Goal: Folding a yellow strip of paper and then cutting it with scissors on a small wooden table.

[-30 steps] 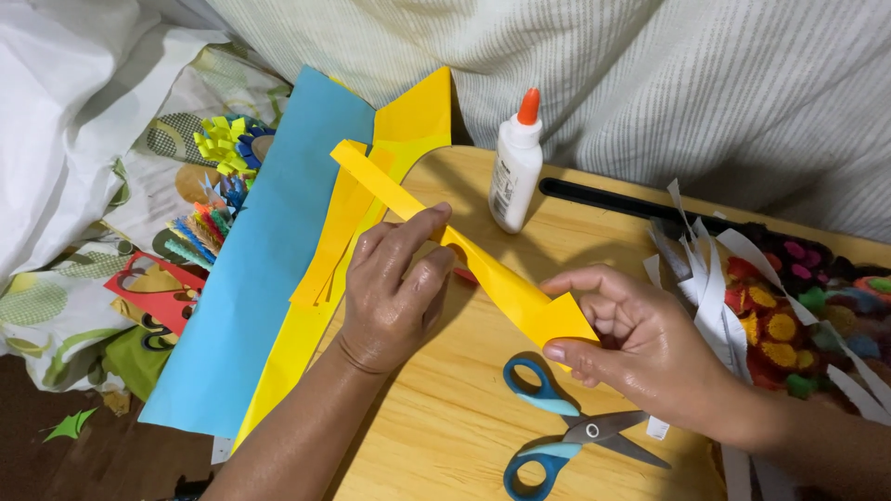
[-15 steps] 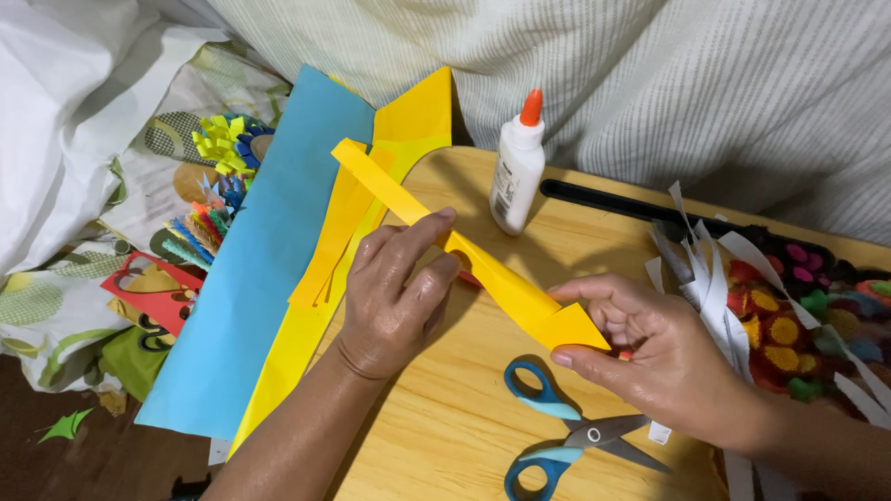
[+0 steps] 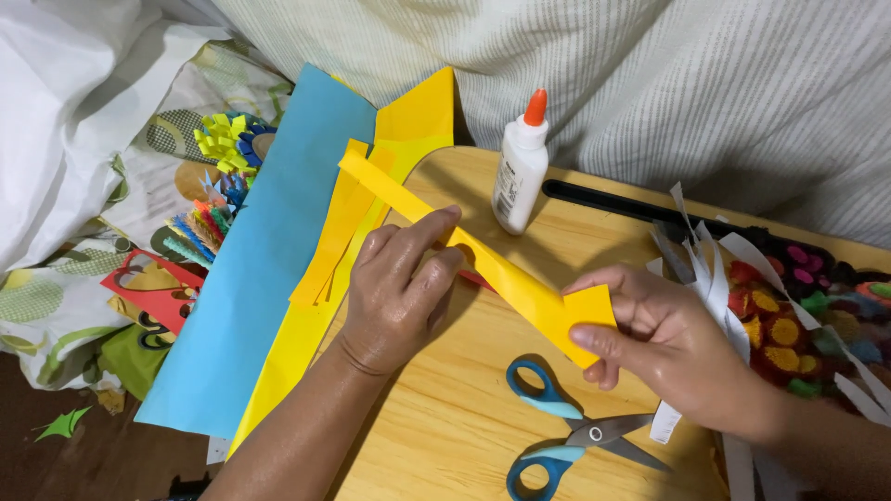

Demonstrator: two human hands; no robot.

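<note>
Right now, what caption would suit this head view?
Two hands, left hand and right hand, fold a yellow paper strip above blue-handled scissors.

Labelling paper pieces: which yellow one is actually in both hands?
The long folded yellow strip: left hand presses its middle, right hand pinches its near end. The yellow sheet lies flat, untouched, beside the blue sheet.

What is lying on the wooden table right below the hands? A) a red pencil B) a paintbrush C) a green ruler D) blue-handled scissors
D: the blue-handled scissors lie on the wooden table, just below the left hand and the right hand, which hold the yellow paper strip between them.
</note>
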